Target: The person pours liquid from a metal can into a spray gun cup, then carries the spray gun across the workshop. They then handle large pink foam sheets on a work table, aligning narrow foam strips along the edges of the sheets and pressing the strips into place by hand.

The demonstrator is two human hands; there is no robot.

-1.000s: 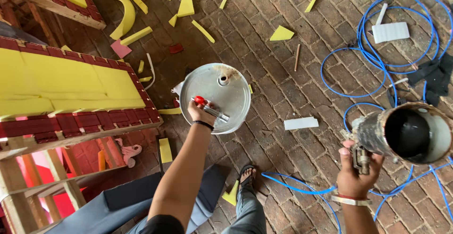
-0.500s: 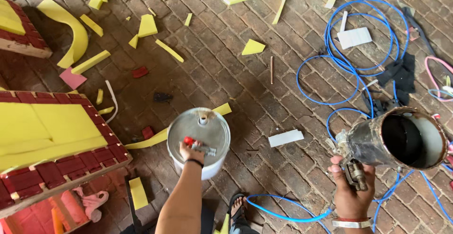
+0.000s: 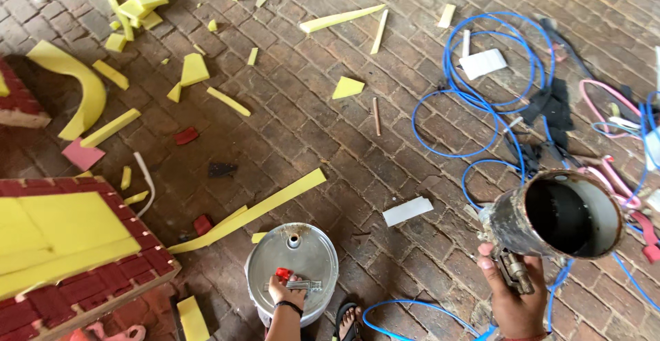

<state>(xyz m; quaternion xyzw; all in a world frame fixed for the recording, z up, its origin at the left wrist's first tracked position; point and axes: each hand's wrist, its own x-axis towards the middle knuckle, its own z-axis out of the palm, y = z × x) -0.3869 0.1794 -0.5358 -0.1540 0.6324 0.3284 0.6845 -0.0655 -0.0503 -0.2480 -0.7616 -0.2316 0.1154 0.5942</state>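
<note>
Two hands: left (image 3: 285, 291) grips silver can (image 3: 292, 272), right (image 3: 514, 298) holds spray cup (image 3: 550, 215).

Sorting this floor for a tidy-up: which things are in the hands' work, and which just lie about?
In hand:
left hand on the metal pail's lid
right hand holding the open metal cup

Lying about:
yellow foam offcuts
blue hose
white scrap

Item count, head view:

- Round metal drums: one (image 3: 293, 272).
- Open metal spray cups with trigger: one (image 3: 560, 214).
- Blue hoses, coiled: one (image 3: 481, 93).
- Pink cords: one (image 3: 598, 100).
- White flat pieces: two (image 3: 408, 211) (image 3: 482, 62).
- Long yellow foam strips: two (image 3: 251, 212) (image 3: 342, 18).
- Hands: two (image 3: 285, 290) (image 3: 512, 300).
- Sandalled feet: one (image 3: 348, 320).
</note>
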